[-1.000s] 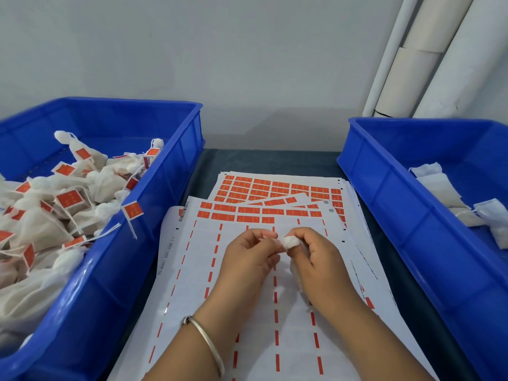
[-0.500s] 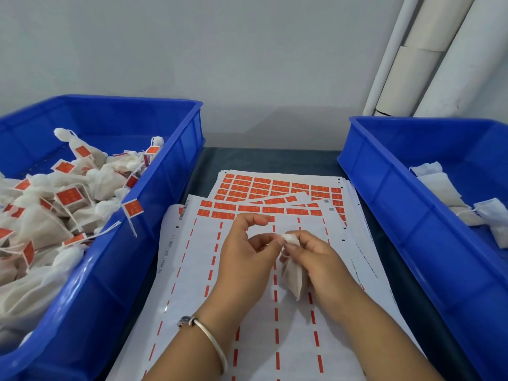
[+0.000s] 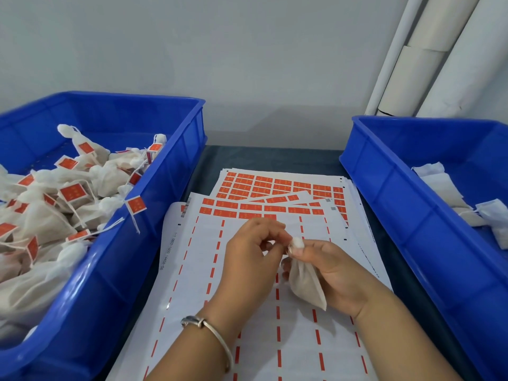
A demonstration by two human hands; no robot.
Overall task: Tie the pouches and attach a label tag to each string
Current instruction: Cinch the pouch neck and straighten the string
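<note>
A small white cloth pouch (image 3: 305, 284) hangs over the label sheets. My right hand (image 3: 330, 268) grips its gathered neck, and the bunched top pokes out above my fingers. My left hand (image 3: 254, 257) is just left of the neck with its fingertips curled together, pinching at the pouch's thin string, which is too fine to make out clearly. Sheets of orange label stickers (image 3: 275, 188) lie on the table beyond my hands; the nearer sheets are mostly peeled.
A blue bin (image 3: 154, 215) on the left holds several tied pouches with orange tags. A blue bin (image 3: 406, 204) on the right holds a few flat untied pouches (image 3: 445, 185). White rolls (image 3: 420, 53) lean against the wall at back right.
My right hand has moved right and down with the pouch, so the pouch body now hangs in full view. My left hand's fingers have curled in at the neck.
</note>
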